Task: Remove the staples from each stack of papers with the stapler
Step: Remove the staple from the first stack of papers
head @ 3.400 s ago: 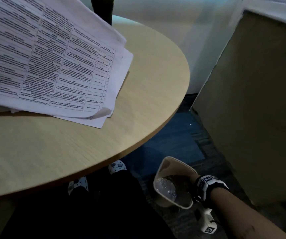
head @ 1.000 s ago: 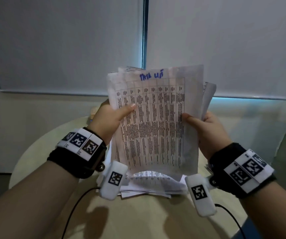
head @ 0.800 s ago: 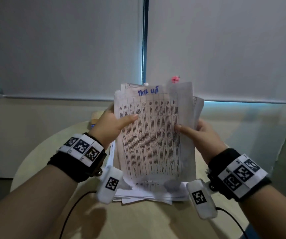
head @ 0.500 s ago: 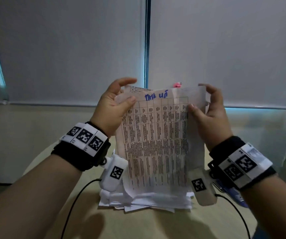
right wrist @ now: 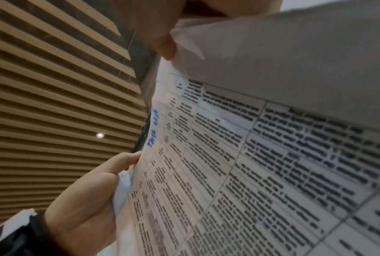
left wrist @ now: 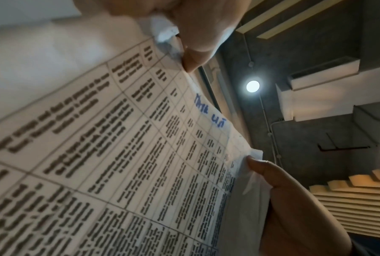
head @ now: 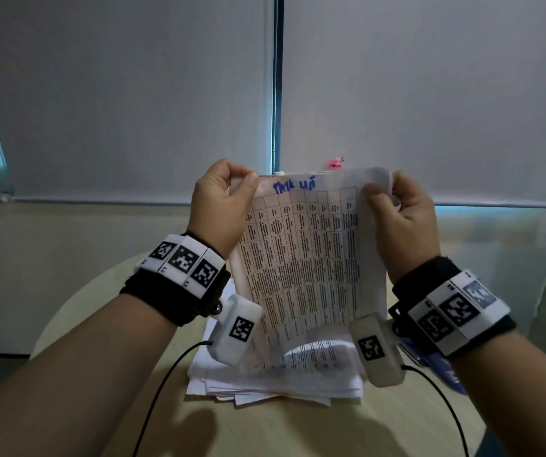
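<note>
I'm holding one stapled set of papers (head: 304,258) upright in front of me, above the round tabletop (head: 298,430). My left hand (head: 220,206) pinches its top left corner, thumb and forefinger pressed together on the paper, and my right hand (head: 403,219) has the top right corner, thumb on the printed face and fingers curled round behind. Gripping it by both top corners lets the sheets hang flat, so I can read the top edge with the blue handwriting and hunt for the staple; I cannot make one out in any view. The bottom of the set curls onto the loose pile of papers (head: 275,377) lying near the middle of the tabletop, just beneath my wrists.

The stapler is not clearly in sight. Something blue (head: 443,367) shows by the right edge of the tabletop, under my right wrist, but I cannot tell what it is. I judge that I'm only checking this set, and no staple can come out until one hand lets go to fetch the tool.
</note>
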Action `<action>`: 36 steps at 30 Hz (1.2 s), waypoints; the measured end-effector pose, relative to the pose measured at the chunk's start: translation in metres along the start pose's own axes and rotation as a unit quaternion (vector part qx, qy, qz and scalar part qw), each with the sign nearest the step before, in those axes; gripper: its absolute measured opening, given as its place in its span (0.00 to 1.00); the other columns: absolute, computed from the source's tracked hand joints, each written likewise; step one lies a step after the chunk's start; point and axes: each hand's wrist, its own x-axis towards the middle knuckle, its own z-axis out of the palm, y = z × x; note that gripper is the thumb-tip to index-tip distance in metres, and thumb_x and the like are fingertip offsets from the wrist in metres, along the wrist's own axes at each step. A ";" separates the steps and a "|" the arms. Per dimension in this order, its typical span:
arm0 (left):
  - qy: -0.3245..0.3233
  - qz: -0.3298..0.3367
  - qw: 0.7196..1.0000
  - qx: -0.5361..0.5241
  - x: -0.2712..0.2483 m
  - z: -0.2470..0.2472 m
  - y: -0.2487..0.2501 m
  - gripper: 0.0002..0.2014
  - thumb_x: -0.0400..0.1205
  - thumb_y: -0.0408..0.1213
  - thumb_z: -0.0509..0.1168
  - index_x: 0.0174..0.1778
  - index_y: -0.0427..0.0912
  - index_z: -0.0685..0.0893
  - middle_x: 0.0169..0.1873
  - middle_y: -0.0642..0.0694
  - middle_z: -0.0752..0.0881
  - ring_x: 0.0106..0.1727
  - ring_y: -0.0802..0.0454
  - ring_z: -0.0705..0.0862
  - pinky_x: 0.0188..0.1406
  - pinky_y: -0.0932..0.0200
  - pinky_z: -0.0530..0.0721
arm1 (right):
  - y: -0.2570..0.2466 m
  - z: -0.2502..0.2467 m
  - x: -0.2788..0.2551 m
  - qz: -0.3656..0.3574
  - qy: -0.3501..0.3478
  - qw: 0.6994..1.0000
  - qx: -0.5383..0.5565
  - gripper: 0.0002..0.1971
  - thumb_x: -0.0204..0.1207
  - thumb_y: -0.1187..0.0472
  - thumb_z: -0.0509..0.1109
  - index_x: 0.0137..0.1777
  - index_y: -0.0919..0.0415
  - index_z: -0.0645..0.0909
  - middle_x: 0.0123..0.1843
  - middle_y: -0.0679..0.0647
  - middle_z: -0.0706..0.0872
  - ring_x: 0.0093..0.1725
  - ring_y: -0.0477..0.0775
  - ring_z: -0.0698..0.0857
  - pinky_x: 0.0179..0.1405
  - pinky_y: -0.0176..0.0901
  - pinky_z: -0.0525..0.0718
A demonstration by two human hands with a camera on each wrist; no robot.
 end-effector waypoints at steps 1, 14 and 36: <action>0.005 -0.004 1.000 0.009 0.000 0.001 -0.002 0.10 0.82 0.34 0.66 0.35 0.50 0.78 0.35 0.52 0.82 0.39 0.52 0.83 0.41 0.55 0.84 | 0.001 -0.001 0.000 0.002 0.010 1.000 0.007 0.12 0.76 0.60 0.64 0.32 0.59 0.69 0.27 0.42 0.70 0.30 0.43 0.68 0.29 0.35 0.69; -0.099 -0.200 0.969 -0.105 -0.007 -0.013 -0.020 0.18 0.72 0.43 0.75 0.50 0.45 0.74 0.41 0.46 0.85 0.37 0.51 0.88 0.34 0.52 0.85 | 0.040 -0.012 -0.030 0.274 -0.047 0.951 0.134 0.07 0.75 0.67 0.69 0.52 0.64 0.83 0.42 0.57 0.92 0.41 0.55 0.91 0.37 0.44 0.87; -0.143 -0.196 0.967 -0.072 -0.043 -0.027 -0.032 0.30 0.76 0.27 0.71 0.72 0.43 0.69 0.59 0.39 0.86 0.58 0.43 0.88 0.60 0.35 0.84 | 0.036 -0.019 -0.043 0.243 -0.090 0.956 0.138 0.49 0.42 0.43 0.87 0.64 0.66 0.76 0.56 0.62 0.88 0.54 0.62 0.89 0.47 0.49 0.88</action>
